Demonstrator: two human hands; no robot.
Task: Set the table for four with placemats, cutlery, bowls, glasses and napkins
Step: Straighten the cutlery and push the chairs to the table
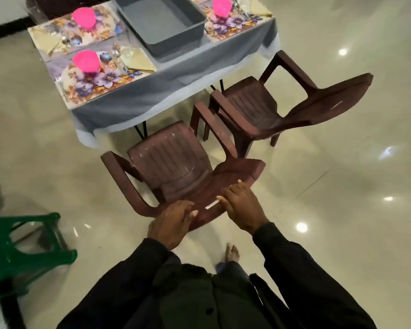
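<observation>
A brown plastic chair (pixel 173 167) stands in front of me, facing the table. My left hand (pixel 173 222) and my right hand (pixel 243 207) both grip the top of its backrest, fingers curled over the edge. The table, under a grey cloth (pixel 152 91), carries floral placemats (pixel 97 77), each with a pink bowl (pixel 86 61), a folded yellowish napkin (pixel 139 59) and shiny cutlery beside it. Another bowl (pixel 84 17) sits at the far left place and a third bowl (pixel 221 6) at the right. Glasses are hard to make out.
An empty grey tub (pixel 161 22) sits mid-table. A second brown chair (pixel 292 100) stands to the right of the first, turned aside. A green plastic stool (pixel 22 250) is at my left. My bare foot (pixel 233 252) is on the glossy tile floor.
</observation>
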